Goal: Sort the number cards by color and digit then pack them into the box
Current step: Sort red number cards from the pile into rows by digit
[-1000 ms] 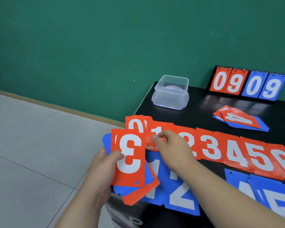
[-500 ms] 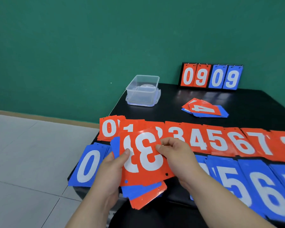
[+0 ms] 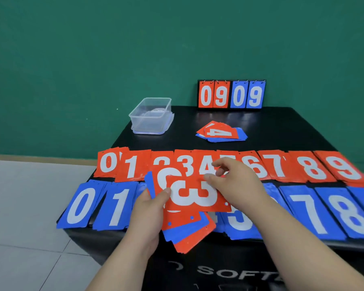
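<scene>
My left hand (image 3: 149,208) grips a fanned stack of red and blue cards (image 3: 187,232) above the table's near edge. The top card, a red 3 (image 3: 198,196), lies turned sideways, and my right hand (image 3: 233,181) pinches its right end, thumb on the face. Behind it a row of red piles (image 3: 277,164) runs 0 to 9. A row of blue piles (image 3: 118,206) runs along the front; my hands hide its middle. The clear plastic box (image 3: 150,116) stands at the back left with no cards in it.
A loose pile with a red 4 on top (image 3: 221,132) lies mid-table. A flip scoreboard reading 0909 (image 3: 231,94) stands against the green wall. The black table (image 3: 282,127) ends at the left, with grey floor tiles (image 3: 29,196) below.
My right hand left the red 1 pile and took hold of the red 3 on the held stack, turning it sideways and drawing it right. My view swung right over the full rows.
</scene>
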